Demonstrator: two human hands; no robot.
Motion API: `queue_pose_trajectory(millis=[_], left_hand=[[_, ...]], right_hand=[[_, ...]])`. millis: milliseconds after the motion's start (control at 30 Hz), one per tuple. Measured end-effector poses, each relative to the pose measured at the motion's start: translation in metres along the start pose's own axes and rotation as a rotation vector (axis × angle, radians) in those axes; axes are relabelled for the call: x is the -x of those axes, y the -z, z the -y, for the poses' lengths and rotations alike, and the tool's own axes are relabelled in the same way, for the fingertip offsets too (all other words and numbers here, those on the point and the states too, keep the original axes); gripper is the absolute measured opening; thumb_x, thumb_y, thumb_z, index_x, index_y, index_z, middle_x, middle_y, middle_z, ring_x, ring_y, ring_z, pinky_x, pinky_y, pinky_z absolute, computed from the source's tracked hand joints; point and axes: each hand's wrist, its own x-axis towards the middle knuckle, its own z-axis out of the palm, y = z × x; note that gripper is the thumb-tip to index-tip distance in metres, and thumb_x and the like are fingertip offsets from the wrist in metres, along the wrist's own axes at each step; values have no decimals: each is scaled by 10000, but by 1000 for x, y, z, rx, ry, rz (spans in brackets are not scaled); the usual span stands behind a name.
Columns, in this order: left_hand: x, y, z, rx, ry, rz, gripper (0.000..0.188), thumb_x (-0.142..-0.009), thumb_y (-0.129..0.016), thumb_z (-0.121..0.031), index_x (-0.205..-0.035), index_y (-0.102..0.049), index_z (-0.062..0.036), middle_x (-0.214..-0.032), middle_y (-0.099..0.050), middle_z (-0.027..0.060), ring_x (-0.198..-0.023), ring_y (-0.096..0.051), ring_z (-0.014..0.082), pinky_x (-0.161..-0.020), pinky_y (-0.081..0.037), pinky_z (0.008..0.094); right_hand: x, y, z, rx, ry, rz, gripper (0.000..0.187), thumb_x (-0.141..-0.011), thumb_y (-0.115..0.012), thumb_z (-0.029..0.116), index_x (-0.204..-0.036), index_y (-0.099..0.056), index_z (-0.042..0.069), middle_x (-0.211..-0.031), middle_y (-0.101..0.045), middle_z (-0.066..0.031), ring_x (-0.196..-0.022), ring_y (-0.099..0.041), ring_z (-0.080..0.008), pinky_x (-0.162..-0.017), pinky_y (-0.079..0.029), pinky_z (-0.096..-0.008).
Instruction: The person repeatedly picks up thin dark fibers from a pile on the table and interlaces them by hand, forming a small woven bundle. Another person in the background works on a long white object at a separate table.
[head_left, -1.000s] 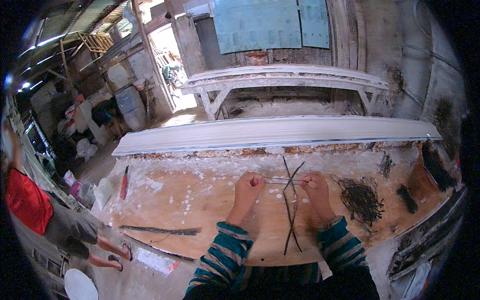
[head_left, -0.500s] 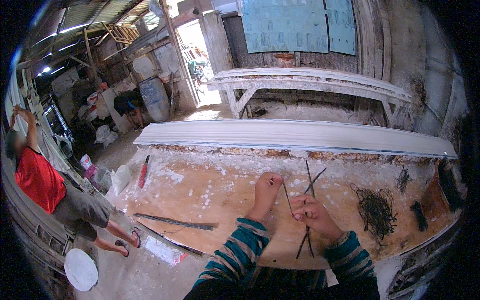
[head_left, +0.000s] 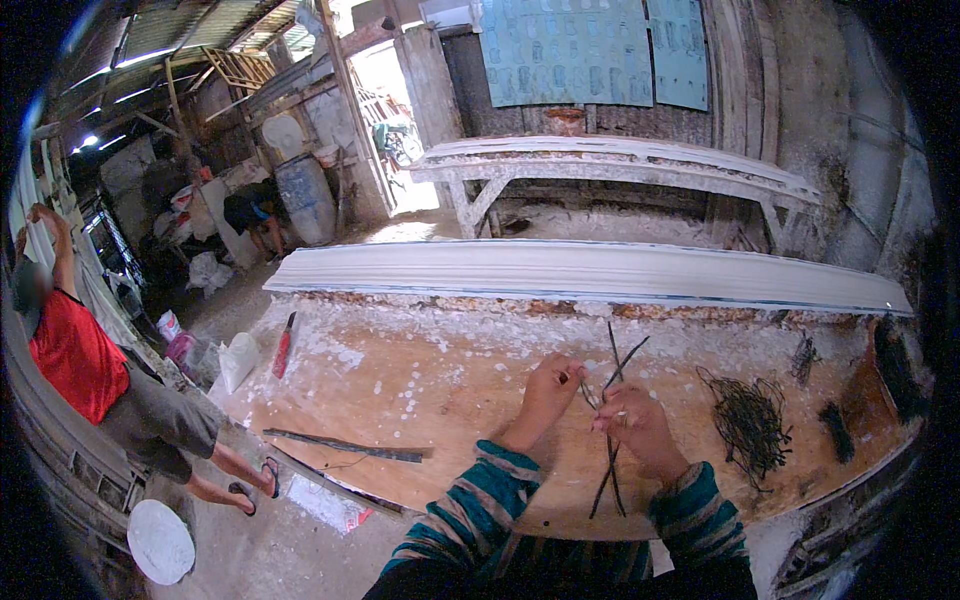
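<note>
Between my two hands a short dark cord is pinched, above the board. My left hand has its fingertips closed on the upper end. Closed around the lower end, my right hand sits slightly nearer and to the right. Beneath them, two thin dark strips cross on the plywood tabletop; the right hand hides part of the crossing. A tangled heap of dark cords lies to the right of my right hand.
Smaller dark bundles lie at the right end. A red-handled knife, a white bag and a dark flat strip are at left. A long white moulding runs along the back. A person in red stands at left.
My hands have come closer together and my left hand has moved slightly right and down. The cord between them now looks shorter and bent.
</note>
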Motion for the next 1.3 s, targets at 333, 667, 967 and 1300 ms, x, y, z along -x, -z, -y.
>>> queue_pose_trajectory(millis=[333,667,967,1300], left_hand=[[23,-32,-9,385,-163,377,83,-772,-603,-61,-833,-580,-10,-754,-495,38,-724,-499,133,-644,-408,245],[38,-28,-49,548,203,723,191,-805,-591,-200,-768,-551,-17,-730,-499,12,-715,-469,97,-666,-380,240],[10,-8,-15,374,16,294,171,-712,-671,-114,-660,-534,-26,-677,-450,9,-639,-449,93,-552,-374,239],[-9,25,26,22,248,-274,149,-646,-693,-148,-687,-608,-33,-714,-522,80,-662,-532,198,-587,-422,301]], right_hand=[[-10,16,-40,53,-94,-515,124,-701,-630,4,-722,-516,48,-677,-517,-1,-636,-493,-105,-614,-415,-229],[-13,27,-53,13,-270,-573,137,-755,-583,30,-885,-543,44,-630,-426,30,-614,-411,-62,-583,-357,-204],[-9,27,-74,32,-224,-524,74,-764,-590,70,-832,-608,48,-885,-523,-50,-825,-514,-148,-706,-415,-270],[5,-19,-5,-24,9,43,81,-741,-629,94,-791,-612,32,-934,-527,-79,-915,-491,-191,-791,-394,-294]])
